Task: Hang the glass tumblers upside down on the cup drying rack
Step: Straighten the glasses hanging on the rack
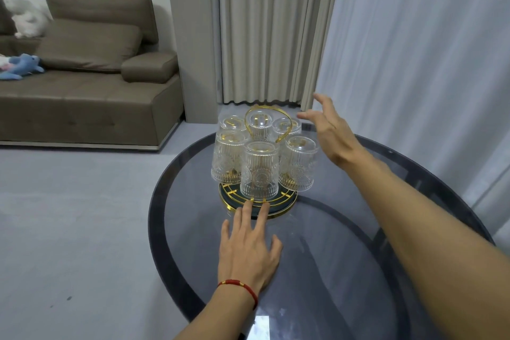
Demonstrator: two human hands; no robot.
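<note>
Seemingly near its end, the job of hanging glasses plays out on a round dark glass table [345, 257] set in a living room, with a brown sofa [82, 85] to the left and pale curtains [265, 27] behind. At the far middle of the table stands the cup drying rack [258, 205], a round dark base with gold rim and wire, topped by a gold loop handle [267, 119]. Six ribbed glass tumblers [259, 171] hang on it, every one bottom up and mouth down, ringed about the handle: three toward the front, three behind. No loose tumbler shows anywhere on the table, and no bare peg can be made out on the rack, so by the look of things the hanging is done and little or nothing is left but to draw the hands back.

Neither hand holds a glass. The right hand [331, 132] hovers just beside the rightmost glasses, fingers spread and relaxed, with nothing in it; whether it brushes a glass cannot be told. The left hand [248, 254], a red cord bracelet [240, 286] at its wrist, lies flat on the table with fingers straight, the fingertips [247, 205] reaching the front rim of the rack's base as though to steady it. The two hands are well apart.

A blue soft toy [23, 65] lies on the sofa.
</note>
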